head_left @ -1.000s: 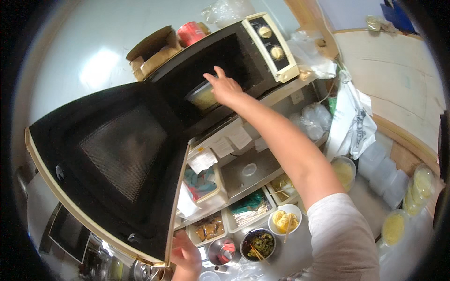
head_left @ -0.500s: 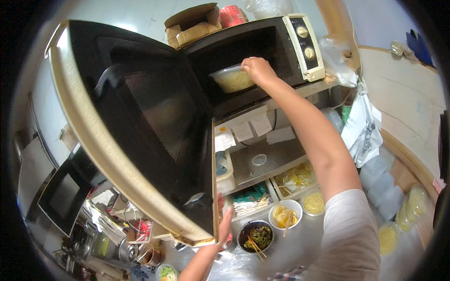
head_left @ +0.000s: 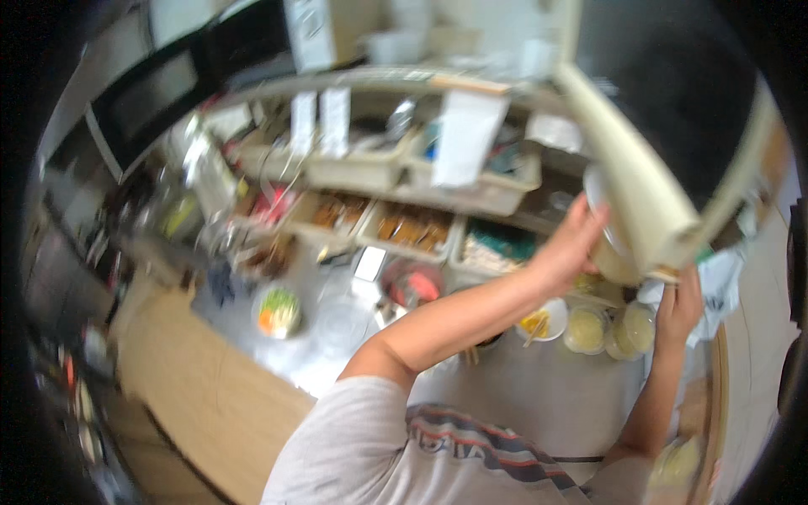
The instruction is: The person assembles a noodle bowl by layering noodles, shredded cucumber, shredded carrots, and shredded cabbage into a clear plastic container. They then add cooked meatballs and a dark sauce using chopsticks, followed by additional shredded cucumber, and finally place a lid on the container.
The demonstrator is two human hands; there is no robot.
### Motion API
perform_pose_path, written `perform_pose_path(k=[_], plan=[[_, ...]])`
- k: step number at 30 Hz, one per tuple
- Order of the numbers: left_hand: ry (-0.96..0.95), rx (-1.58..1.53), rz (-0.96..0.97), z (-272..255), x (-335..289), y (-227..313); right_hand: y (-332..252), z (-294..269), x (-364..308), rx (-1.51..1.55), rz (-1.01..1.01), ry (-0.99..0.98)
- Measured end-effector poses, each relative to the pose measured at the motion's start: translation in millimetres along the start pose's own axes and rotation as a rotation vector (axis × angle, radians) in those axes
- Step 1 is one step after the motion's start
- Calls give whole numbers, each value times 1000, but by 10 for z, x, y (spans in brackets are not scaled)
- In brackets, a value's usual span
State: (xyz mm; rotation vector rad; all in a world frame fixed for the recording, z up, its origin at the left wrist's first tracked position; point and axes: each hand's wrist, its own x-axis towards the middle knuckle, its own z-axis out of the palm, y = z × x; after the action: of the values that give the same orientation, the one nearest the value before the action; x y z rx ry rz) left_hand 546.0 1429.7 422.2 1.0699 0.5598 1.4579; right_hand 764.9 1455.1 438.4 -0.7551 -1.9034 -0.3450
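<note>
The microwave's cream-edged door (head_left: 635, 160) swings open at the upper right, its dark inner side facing right. My left hand (head_left: 576, 240) is closed at the left of the door on a clear plastic container (head_left: 619, 257) with pale contents. The door and motion blur hide part of this container and its pale rim. Just below the door's lower corner is my right hand (head_left: 680, 305), fingers pointing up. Its fingertips are partly hidden, so I cannot tell whether they grip the door or something behind it.
Below my hands stand a white bowl (head_left: 551, 320) of yellow food with chopsticks and lidded tubs (head_left: 587, 328) of pale noodles. Shelf bins (head_left: 404, 231) run along the back. A bowl of cut vegetables (head_left: 278, 313) sits at left on the metal counter, beside a wooden board (head_left: 210, 362).
The view has swung left and down. My right hand has left the microwave's inside and is below the door. My left hand has risen from the door's edge and closed on the container.
</note>
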Motion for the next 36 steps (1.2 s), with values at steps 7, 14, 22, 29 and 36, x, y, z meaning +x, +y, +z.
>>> perform_pose_path(k=[7, 14, 22, 29, 36], plan=[[412, -38, -114, -1144, -2100, -776, -1195, 817, -1731, 220, 7, -389], [945, 11, -100, -2106, -4095, -784, -2713, 1675, -2025, 723, -80, -789], [1015, 876, -237, -3067, -5094, -1148, -3283, 2555, -3011, 535, -373, -791], [1172, 871, -269, -3101, -5045, -773, -3500, 2617, -2935, 597, 192, -958], [1290, 731, -301, -2922, -4680, -277, -3586, 2794, -3152, 848, 714, -1162]])
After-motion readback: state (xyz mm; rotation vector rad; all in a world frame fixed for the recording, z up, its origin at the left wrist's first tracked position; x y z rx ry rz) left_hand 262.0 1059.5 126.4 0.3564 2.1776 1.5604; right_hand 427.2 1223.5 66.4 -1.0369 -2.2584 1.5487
